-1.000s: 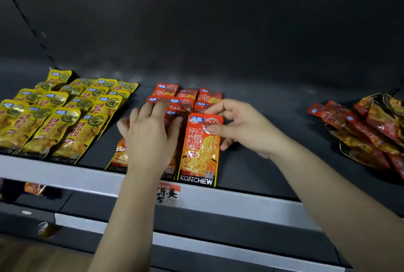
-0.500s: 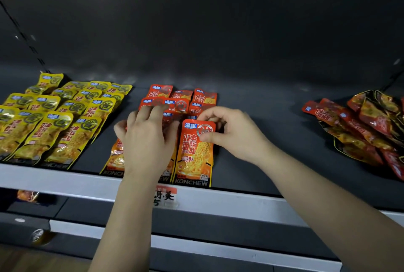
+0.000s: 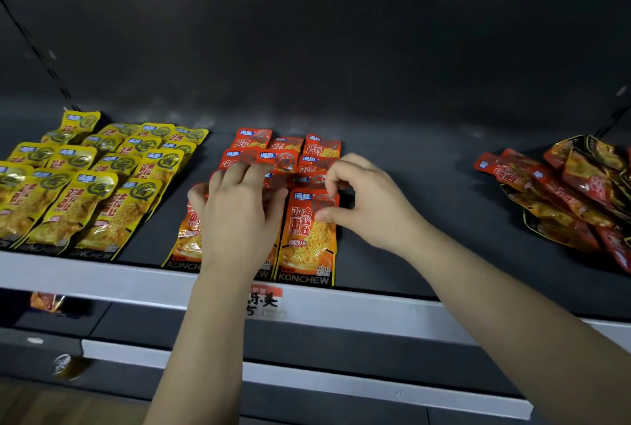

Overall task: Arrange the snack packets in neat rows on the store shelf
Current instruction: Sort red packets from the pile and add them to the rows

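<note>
On the dark shelf the orange packets lie in the middle, stacked in short overlapping rows that run from the back wall at 12 o'clock to the front rail at 6 o'clock. The left hand lies flat on the left rows of this block, fingers straight and slightly spread, tips reaching to 12 o'clock, gripping nothing. Just beside it, at its 3 o'clock, the right hand pinches the top right corner of the front orange packet between curled forefinger and thumb; this packet lies flat, its lower edge at the rail. At 9 o'clock of the orange block, a little apart, the yellow packets lie in overlapping rows that lean to the left. At 3 o'clock, well apart, the dark red packets lie in a loose heap. A price tag hangs on the rail at 6 o'clock, below the orange block.
</note>
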`<state>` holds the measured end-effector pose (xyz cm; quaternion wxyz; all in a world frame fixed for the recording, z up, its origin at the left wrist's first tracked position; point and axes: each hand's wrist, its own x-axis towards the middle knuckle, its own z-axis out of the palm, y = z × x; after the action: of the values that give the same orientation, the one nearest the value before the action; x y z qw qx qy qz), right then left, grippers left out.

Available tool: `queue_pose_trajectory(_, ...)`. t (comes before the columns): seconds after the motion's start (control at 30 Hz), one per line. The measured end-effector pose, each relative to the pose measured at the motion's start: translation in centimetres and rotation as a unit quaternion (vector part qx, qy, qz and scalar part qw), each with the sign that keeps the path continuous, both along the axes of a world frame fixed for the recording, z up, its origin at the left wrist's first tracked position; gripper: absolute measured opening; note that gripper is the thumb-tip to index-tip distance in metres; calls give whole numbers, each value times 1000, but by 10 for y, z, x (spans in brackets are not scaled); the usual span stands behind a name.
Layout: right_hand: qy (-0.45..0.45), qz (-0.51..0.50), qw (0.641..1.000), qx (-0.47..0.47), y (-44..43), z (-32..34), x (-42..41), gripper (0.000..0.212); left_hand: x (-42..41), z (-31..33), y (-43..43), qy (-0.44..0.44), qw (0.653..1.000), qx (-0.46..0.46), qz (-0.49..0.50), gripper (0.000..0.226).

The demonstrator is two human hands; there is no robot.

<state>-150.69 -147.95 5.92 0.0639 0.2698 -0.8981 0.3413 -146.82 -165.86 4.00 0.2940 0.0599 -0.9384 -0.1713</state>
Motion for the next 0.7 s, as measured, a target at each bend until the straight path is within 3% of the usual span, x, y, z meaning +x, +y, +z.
queue_pose_trajectory(0.43,14,-21,999,22,29,12,-11,11,1,7,3,-7,1000,-15,-26,33)
queue_pose_trajectory(0.7,47,-140,982,117,109,30,-30,5,-27,40,63,-14,993,-39,-109,33)
